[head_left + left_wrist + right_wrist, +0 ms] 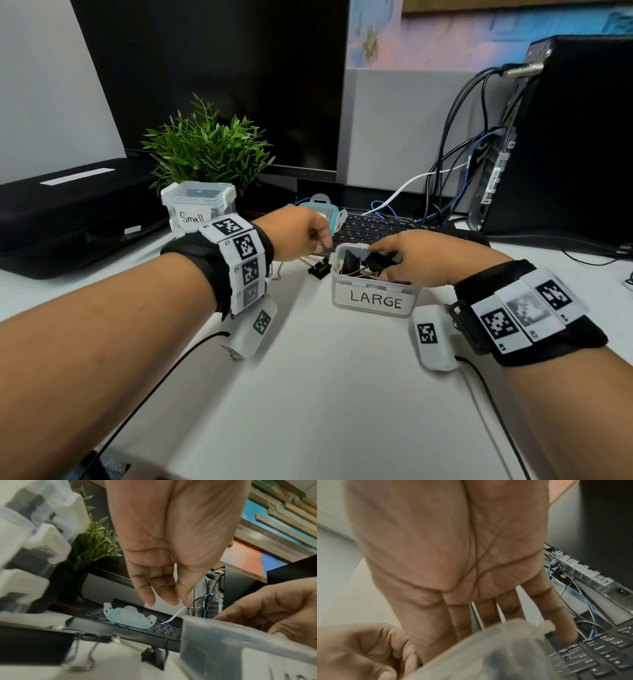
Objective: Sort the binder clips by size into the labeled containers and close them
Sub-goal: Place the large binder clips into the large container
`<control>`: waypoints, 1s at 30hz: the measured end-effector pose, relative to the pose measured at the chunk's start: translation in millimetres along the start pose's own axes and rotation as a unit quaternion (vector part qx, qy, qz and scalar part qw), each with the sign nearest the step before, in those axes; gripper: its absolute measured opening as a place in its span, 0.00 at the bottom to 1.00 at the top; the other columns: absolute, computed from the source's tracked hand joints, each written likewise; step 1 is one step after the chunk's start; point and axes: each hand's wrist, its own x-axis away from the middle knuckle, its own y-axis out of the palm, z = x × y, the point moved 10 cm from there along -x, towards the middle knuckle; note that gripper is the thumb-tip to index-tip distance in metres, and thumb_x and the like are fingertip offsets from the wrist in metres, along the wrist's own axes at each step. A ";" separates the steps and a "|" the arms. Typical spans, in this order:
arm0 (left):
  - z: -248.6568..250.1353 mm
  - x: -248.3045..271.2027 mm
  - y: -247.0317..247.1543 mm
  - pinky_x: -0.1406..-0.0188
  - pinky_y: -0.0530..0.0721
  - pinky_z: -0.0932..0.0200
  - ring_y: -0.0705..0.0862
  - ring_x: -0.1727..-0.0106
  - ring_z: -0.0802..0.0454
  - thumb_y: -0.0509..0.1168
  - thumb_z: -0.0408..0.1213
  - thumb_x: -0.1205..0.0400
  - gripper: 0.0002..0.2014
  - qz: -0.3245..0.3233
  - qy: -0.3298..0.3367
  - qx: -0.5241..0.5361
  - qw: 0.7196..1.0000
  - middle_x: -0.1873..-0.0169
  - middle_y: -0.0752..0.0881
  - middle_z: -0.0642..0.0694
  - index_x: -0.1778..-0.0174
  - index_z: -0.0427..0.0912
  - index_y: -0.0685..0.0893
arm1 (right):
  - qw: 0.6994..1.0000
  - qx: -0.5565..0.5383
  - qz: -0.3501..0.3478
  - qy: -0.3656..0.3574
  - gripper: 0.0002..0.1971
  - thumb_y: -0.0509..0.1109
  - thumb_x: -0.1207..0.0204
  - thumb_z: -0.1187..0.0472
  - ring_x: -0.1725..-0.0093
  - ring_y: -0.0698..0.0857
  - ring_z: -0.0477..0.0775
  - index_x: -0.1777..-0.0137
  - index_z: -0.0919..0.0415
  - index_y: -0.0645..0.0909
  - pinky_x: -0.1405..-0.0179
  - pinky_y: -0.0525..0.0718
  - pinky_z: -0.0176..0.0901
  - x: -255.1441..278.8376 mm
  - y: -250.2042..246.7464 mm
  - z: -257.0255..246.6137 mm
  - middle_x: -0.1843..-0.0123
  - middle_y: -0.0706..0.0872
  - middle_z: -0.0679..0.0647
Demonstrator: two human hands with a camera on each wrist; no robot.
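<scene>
Head view: clear plastic container labelled LARGE (375,301), lid off, at centre of white surface (325,394), holding several black binder clips (356,262). Right hand (411,260) over its open top, fingers down among the clips; whether any clip is pinched cannot be told. Left hand (301,234) just left of the rim, fingers loosely curled, nothing seen in the grip. Closed clear container labelled Small (198,205) behind left, before green potted plant (209,147).

Left wrist view only: two black clips with wire handles (154,654) lying loose on surface beside the LARGE wall; teal-edged lid (128,618) resting on black keyboard (164,628).

Right wrist view: palm flat, fingers extended (547,608), tips hidden behind blurred container rim.
</scene>
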 end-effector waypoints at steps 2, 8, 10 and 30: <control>-11.3 2.7 0.2 0.61 0.71 0.72 0.81 0.57 0.59 0.63 0.32 0.19 0.09 -0.006 -0.018 -0.041 0.999 0.58 0.84 0.56 0.46 0.45 0.86 | 1.000 0.005 0.010 0.010 0.25 0.68 0.21 0.53 0.42 0.78 0.51 0.24 0.43 0.70 0.44 0.75 0.41 2.2 -3.6 0.4 0.31 0.79 0.50; -37.3 0.8 31.8 0.50 0.78 0.60 0.82 0.43 0.50 0.67 0.40 0.21 0.17 -0.083 -0.078 -0.119 0.986 0.42 0.83 0.49 0.35 0.48 0.80 | 0.999 -0.006 0.045 0.022 0.23 0.69 0.23 0.52 0.37 0.79 0.53 0.27 0.44 0.74 0.43 0.77 0.43 8.8 -15.5 -1.5 0.32 0.79 0.51; -33.2 -3.9 39.5 0.43 0.77 0.61 0.79 0.36 0.49 0.68 0.42 0.21 0.24 -0.086 -0.065 -0.123 0.987 0.36 0.81 0.49 0.27 0.51 0.74 | 0.999 0.003 0.031 0.024 0.22 0.69 0.22 0.52 0.37 0.78 0.53 0.28 0.45 0.74 0.46 0.76 0.42 9.0 -12.4 -2.2 0.33 0.79 0.51; -7.2 -18.3 57.9 0.49 0.77 0.59 0.81 0.41 0.48 0.69 0.40 0.23 0.22 -0.127 -0.037 -0.161 0.978 0.41 0.83 0.47 0.34 0.45 0.75 | 1.000 0.010 0.002 0.018 0.23 0.72 0.25 0.61 0.41 0.82 0.54 0.30 0.46 0.77 0.41 0.80 0.42 3.9 -4.2 3.2 0.37 0.83 0.49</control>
